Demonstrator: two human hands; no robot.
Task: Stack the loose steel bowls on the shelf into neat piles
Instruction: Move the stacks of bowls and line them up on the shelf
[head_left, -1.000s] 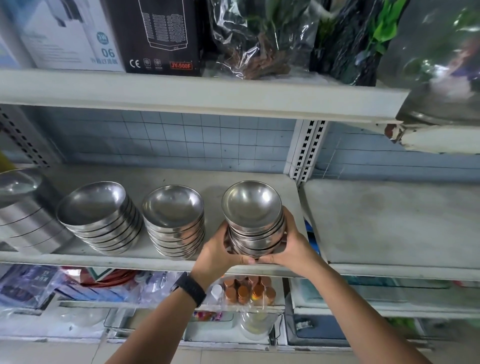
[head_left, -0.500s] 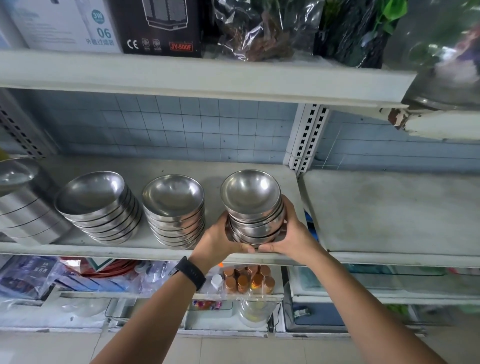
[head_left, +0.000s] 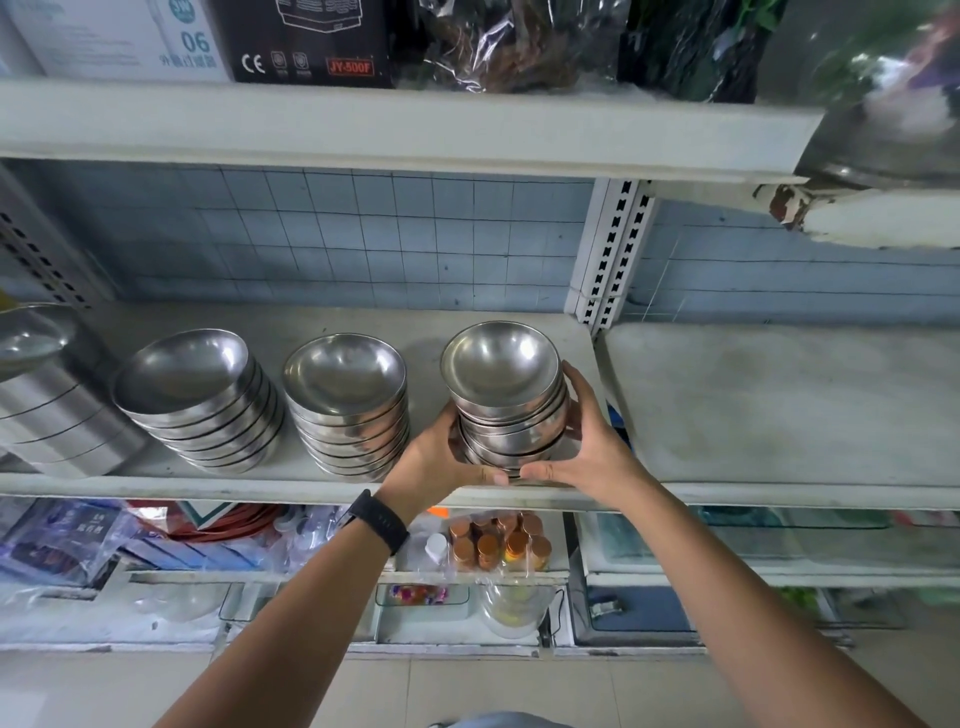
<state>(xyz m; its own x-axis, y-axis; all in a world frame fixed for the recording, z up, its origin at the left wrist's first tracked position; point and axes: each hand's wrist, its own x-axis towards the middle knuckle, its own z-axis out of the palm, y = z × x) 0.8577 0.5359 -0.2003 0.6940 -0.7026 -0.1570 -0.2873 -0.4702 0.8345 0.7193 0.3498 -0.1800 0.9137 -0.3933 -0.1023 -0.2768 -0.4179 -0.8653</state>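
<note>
Two piles (head_left: 345, 405) stand done; left hand (head_left: 436, 462) and right hand (head_left: 592, 441) curl fingers round the third pile (head_left: 506, 405); nothing loose shows.

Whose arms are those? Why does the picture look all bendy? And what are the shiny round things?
Those are a person's own arms. The person wears a small camera on their head. It looks forward and down, so you see what they see, and its wide lens bends the edges.

On the grey shelf stand three piles of shiny steel bowls: a left pile that leans a bit, a middle pile and a right pile. The left hand and the right hand hold the right pile from both sides, near the shelf's front edge. The left wrist wears a black band.
</note>
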